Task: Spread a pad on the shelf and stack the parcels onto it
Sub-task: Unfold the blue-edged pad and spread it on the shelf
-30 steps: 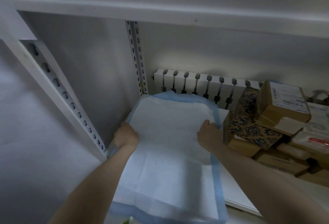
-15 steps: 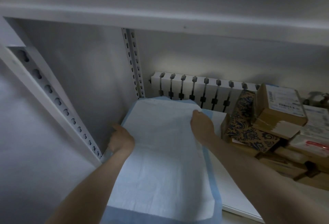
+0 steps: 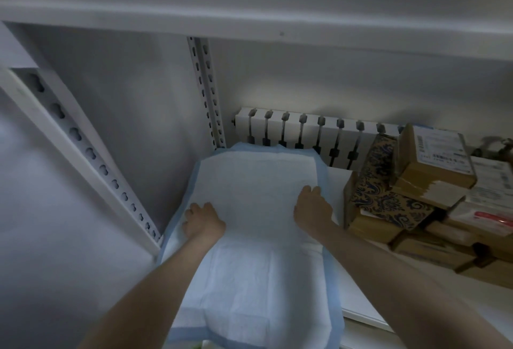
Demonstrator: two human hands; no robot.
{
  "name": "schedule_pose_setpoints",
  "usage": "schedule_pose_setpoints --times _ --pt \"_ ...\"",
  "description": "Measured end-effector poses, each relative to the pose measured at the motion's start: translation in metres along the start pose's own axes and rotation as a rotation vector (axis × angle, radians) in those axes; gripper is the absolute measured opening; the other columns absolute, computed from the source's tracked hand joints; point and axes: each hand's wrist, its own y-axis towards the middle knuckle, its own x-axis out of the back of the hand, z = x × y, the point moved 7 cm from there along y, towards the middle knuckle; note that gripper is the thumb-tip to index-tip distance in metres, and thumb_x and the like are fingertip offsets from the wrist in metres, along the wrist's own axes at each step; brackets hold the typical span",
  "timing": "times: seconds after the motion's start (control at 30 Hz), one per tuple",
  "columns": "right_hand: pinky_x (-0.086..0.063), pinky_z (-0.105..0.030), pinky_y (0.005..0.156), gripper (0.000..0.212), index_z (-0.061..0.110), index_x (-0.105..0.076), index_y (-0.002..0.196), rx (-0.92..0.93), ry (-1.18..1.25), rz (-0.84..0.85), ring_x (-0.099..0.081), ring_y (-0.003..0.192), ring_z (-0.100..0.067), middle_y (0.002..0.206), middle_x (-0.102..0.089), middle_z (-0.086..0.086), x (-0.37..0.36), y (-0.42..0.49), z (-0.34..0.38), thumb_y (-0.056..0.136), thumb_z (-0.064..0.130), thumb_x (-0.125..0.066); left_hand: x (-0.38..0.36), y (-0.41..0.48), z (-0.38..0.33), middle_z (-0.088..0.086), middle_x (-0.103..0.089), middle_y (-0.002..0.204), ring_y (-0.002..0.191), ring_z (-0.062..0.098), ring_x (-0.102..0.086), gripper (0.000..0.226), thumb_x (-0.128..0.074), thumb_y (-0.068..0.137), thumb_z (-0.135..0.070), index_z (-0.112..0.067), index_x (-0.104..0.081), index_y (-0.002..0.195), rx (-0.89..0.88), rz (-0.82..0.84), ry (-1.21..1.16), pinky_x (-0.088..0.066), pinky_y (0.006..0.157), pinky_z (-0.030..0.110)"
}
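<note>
Your left hand (image 3: 204, 221) lies palm down on the pad (image 3: 255, 179) near its 9 o'clock edge, fingers spread forward and pinching nothing. Your right hand (image 3: 313, 208) presses flat by the blue border at the pad's 3 o'clock edge. The pad lies on the shelf (image 3: 358, 293) in its left corner. Its far end touches the slotted upright (image 3: 205, 93) at 12 o'clock, and its near end overhangs the shelf lip at 6 o'clock. The parcels (image 3: 416, 196) sit heaped at 3 o'clock, apart from the pad.
</note>
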Motion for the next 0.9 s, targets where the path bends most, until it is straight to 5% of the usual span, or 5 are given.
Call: schedule_pose_setpoints --times 0.17,0.37,0.5,0.63,0.9 --pt "-0.049 -0.030 0.082 0.041 -0.007 -0.031 0.134 -0.061 0.109 0.072 -0.061 0.110 -0.025 0.123 -0.059 -0.017 -0.019 -0.006 -0.010 0.100 0.014 -0.043 -0.012 -0.003 -0.003 0.018 -0.039 0.133 0.127 0.034 -0.039 0.044 -0.050 0.088 -0.019 -0.009 -0.039 0.129 -0.010 0.106 -0.067 -0.041 0.099 0.039" --pt "-0.039 -0.027 0.068 0.050 -0.006 -0.024 0.139 -0.123 0.152 0.108 -0.062 0.104 -0.027 0.118 -0.059 -0.017 -0.021 -0.016 -0.019 0.096 0.008 -0.046 -0.018 0.003 -0.020 0.015 -0.028 0.147 0.134 0.034 -0.032 0.049 -0.046 0.089 -0.022 -0.012 -0.036 0.137 -0.130 0.184 -0.056 -0.034 0.107 0.037" --pt "-0.043 -0.035 0.087 0.051 0.007 -0.033 0.133 -0.006 -0.194 0.075 -0.049 0.118 -0.029 0.132 -0.044 -0.015 0.006 -0.025 0.002 0.090 0.016 -0.057 -0.014 0.000 -0.026 0.017 -0.008 0.155 0.142 0.034 -0.016 0.058 -0.049 0.090 -0.022 -0.016 -0.029 0.145 -0.182 0.146 -0.048 -0.029 0.111 0.036" --pt "-0.017 -0.059 0.110 0.059 0.030 -0.021 0.149 0.411 -0.249 0.298 -0.009 0.144 -0.030 0.159 -0.006 0.000 -0.024 -0.030 0.045 0.096 0.042 -0.045 -0.006 -0.004 -0.029 0.012 -0.045 0.136 0.124 0.030 -0.044 0.041 -0.045 0.090 -0.011 -0.013 -0.050 0.131 -0.274 0.061 -0.063 -0.041 0.094 0.029" --pt "-0.016 -0.056 0.110 0.076 0.031 -0.012 0.150 0.214 -0.285 0.356 -0.020 0.137 -0.047 0.159 -0.005 -0.007 -0.040 -0.026 0.032 0.089 0.059 -0.047 -0.053 -0.010 -0.030 0.019 -0.036 0.145 0.135 0.035 -0.034 0.054 -0.047 0.092 -0.037 -0.010 -0.037 0.139 -0.332 0.367 0.176 -0.036 0.104 0.030"
